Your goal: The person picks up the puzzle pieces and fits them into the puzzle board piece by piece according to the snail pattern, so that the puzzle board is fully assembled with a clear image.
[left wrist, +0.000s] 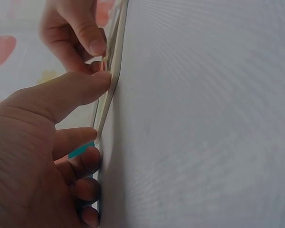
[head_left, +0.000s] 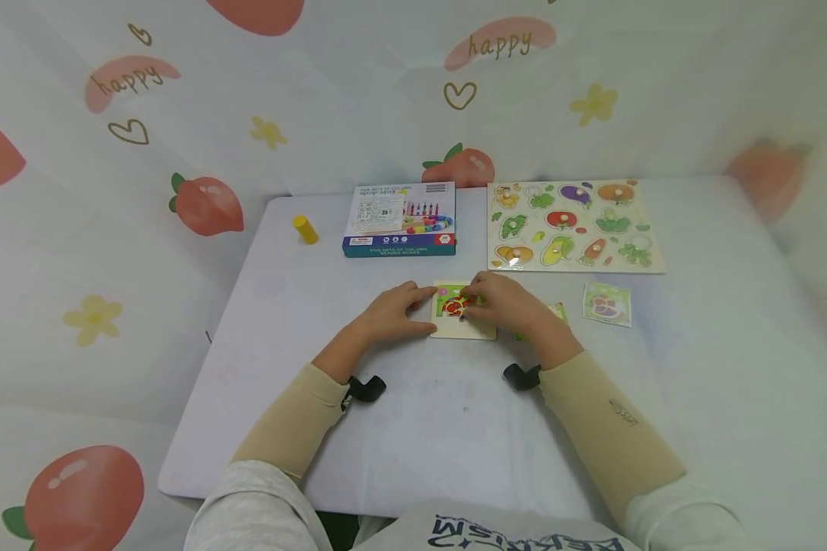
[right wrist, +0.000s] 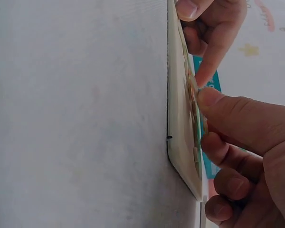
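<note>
A small square wooden puzzle board (head_left: 465,330) lies on the table, with a green and red picture in its upper part and bare pale wood below. My left hand (head_left: 394,314) touches the board's left side, forefinger near the far corner and thumb near the near corner. Its thumb (left wrist: 88,88) rests at the board's edge in the left wrist view. Over the picture, my right hand (head_left: 503,304) pinches a small colourful puzzle piece (left wrist: 103,63) between thumb and forefinger. Much of that piece is hidden by the fingers.
Green pieces (head_left: 560,310) show partly from under the right wrist. Right of them lies a picture piece (head_left: 606,304). A vegetable puzzle board (head_left: 575,226), a boxed bead set (head_left: 400,220) and a yellow cylinder (head_left: 305,229) are farther back on the table (head_left: 413,444).
</note>
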A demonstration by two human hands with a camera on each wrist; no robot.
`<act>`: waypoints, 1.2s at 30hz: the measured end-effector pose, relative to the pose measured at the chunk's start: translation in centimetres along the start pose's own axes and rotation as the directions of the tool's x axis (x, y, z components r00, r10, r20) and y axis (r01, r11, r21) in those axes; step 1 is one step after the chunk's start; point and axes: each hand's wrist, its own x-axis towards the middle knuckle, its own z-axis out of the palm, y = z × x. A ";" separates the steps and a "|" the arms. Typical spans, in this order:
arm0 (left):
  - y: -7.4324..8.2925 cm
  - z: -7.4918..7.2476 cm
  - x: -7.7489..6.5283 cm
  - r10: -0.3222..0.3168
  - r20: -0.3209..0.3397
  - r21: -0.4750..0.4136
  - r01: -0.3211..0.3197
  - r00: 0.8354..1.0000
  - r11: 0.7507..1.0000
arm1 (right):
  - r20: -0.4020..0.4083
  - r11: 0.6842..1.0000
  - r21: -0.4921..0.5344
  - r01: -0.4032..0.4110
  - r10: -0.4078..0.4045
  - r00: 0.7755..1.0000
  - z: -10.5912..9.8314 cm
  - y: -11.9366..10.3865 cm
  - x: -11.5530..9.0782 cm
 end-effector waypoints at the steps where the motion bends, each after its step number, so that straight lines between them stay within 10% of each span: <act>1: 0.0 0.0 0.0 0.002 0.000 0.001 -0.002 1.000 1.000 | 0.002 1.000 -0.002 -0.003 0.003 1.000 0.0 0.0 0.0; 36: -0.1 0.3 0.1 0.002 -0.013 0.006 -0.002 1.000 1.000 | -0.034 0.997 -0.050 -0.067 0.066 0.997 0.5 -0.3 -0.2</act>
